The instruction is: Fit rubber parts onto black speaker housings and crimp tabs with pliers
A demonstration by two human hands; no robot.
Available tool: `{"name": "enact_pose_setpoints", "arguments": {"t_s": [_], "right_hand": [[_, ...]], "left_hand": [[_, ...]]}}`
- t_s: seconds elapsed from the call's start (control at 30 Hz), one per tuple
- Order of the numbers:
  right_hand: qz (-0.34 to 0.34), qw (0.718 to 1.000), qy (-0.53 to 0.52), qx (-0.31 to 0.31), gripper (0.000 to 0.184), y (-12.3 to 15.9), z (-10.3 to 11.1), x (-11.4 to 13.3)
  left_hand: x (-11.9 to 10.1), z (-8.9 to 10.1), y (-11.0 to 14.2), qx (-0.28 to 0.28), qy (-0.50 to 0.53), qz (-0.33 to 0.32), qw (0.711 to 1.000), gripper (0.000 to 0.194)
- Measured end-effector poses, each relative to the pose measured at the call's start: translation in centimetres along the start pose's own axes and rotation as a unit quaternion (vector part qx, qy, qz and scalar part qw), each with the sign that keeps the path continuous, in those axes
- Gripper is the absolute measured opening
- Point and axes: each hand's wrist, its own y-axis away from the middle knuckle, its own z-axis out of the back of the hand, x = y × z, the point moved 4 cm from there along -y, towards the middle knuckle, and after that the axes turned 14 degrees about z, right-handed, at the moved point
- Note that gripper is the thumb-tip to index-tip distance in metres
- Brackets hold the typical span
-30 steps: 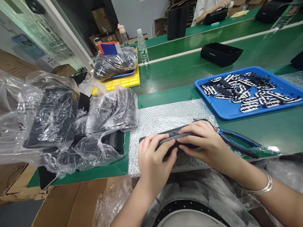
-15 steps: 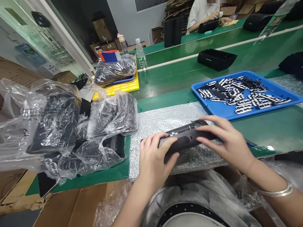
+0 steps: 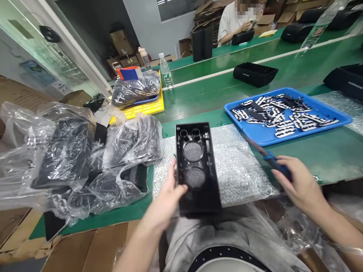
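My left hand grips the left side of a black plastic speaker housing, its thumb over the edge. The housing's open inside faces me, showing two round mesh grilles and two small rings near the top. It is tilted up over the bubble-wrap mat. To the right, my right hand is closed around a blue-handled tool with a long dark shaft. The shaft points up and left toward the blue tray; motion blur hides the tip's exact kind.
Several black-and-white striped parts lie in the tray. Plastic-bagged black housings crowd the left side. Behind are a water bottle, a yellow tray and another black housing. A co-worker sits across the bench.
The housing has been turned from lying lengthwise to upright, its inside now toward me. My right hand has left it, moved right and taken hold of the blue-handled tool.
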Motion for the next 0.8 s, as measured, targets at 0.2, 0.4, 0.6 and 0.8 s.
{"name": "enact_pose_setpoints", "arguments": {"t_s": [0.2,0.4,0.6,0.8], "right_hand": [[0.167,0.986,-0.029,0.005,0.012,-3.4,2.8,1.8],[0.326,0.943,0.050,0.047,0.033,-7.7,3.0,3.6],[0.336,0.936,0.052,0.092,0.037,-9.9,0.2,4.4],[0.337,0.935,-0.006,0.113,0.038,-10.7,-0.9,3.9]], "left_hand": [[8.7,-5.6,2.2,-0.038,0.009,0.025,0.999,0.085],[0.6,1.0,1.4,-0.180,-0.365,-0.288,0.867,0.080],[-3.3,1.5,-2.8,0.036,-0.582,-0.379,0.719,0.037],[-3.1,0.9,-3.9,0.074,-0.562,-0.385,0.728,0.022]]}}
